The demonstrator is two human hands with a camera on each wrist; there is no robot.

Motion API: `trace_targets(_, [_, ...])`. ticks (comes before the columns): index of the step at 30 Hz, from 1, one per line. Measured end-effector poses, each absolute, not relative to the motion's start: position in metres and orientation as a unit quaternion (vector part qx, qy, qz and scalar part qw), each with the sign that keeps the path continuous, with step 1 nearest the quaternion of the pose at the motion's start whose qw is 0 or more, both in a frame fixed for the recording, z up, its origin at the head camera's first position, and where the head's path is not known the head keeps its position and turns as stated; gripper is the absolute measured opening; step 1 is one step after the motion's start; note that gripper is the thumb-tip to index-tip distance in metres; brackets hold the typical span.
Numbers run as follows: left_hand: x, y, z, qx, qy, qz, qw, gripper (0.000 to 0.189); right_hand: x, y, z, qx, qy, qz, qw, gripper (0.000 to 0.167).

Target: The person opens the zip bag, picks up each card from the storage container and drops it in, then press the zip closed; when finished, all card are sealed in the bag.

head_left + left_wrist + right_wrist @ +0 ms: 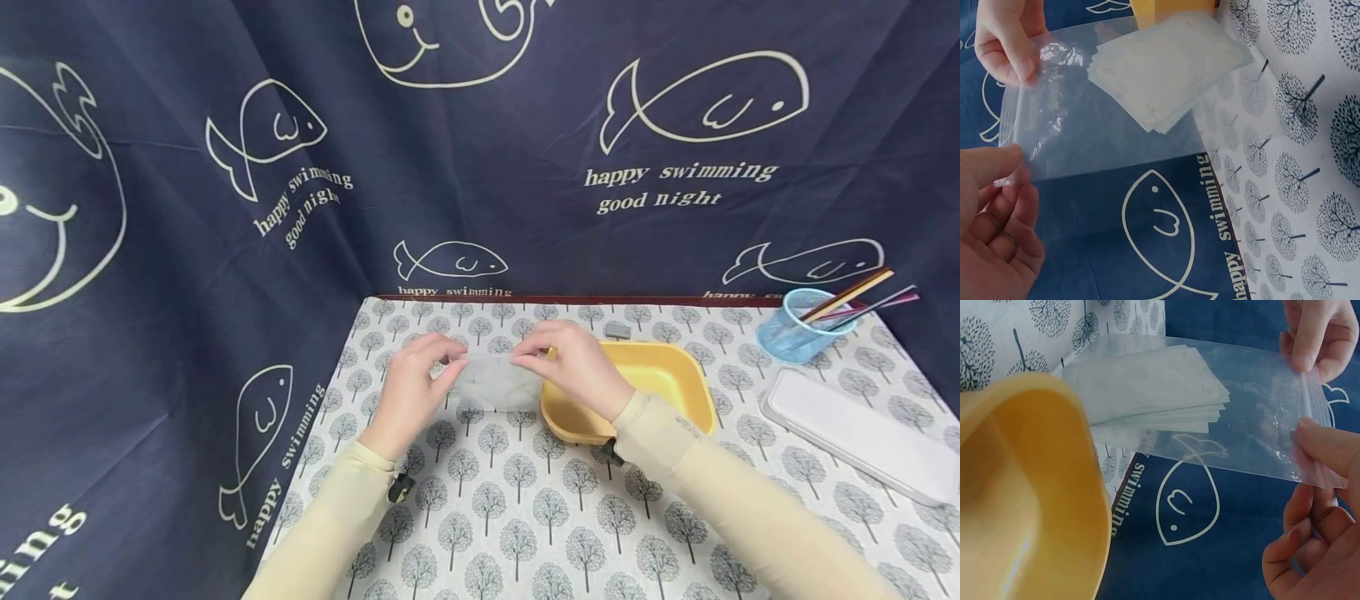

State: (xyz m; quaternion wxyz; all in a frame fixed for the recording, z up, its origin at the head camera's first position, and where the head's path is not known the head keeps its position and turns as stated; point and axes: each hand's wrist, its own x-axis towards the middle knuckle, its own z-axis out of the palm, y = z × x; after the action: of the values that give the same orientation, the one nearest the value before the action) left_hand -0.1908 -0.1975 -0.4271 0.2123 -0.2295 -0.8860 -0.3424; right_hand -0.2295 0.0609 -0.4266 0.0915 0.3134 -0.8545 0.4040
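A clear zip-lock bag (pixel 1110 147) hangs between both hands, its zip edge uppermost. My left hand (pixel 422 379) pinches one end of that edge between thumb and fingers. At the other end, my right hand (pixel 573 367) pinches the zip strip in the same manner. Inside the bag lies a fanned stack of thin whitish sheets (pixel 1154 384); what they are made of I cannot tell. Just right of the bag stands a yellow plastic basin (pixel 675 379), partly covered by my right hand and forearm in the head view.
A blue mesh cup (pixel 795 329) with several sticks or pens leans at the back right. In front of it lies a long white case (pixel 858 433). A small grey block (pixel 618 331) sits behind the basin. Dark blue curtains border the tree-patterned tablecloth (pixel 517 517).
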Motion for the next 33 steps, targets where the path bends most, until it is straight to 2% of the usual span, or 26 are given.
trace_targets(5, [-0.190, -0.201, -0.426, -0.233, -0.880, -0.351, 0.218, 0.008, -0.229, 0.065, -0.426, 0.297, -0.858, 0.413, 0.073, 0.012])
trace_targets(18, [-0.186, -0.202, -0.423, -0.234, -0.892, -0.321, 0.217, 0.006, -0.228, 0.068, -0.423, 0.322, -0.857, 0.390, 0.096, 0.009])
trace_targets(33, [-0.172, -0.212, -0.414, -0.226, -0.890, -0.336, 0.211, 0.004, -0.220, 0.070, -0.413, 0.321, -0.851, 0.411, 0.062, 0.008])
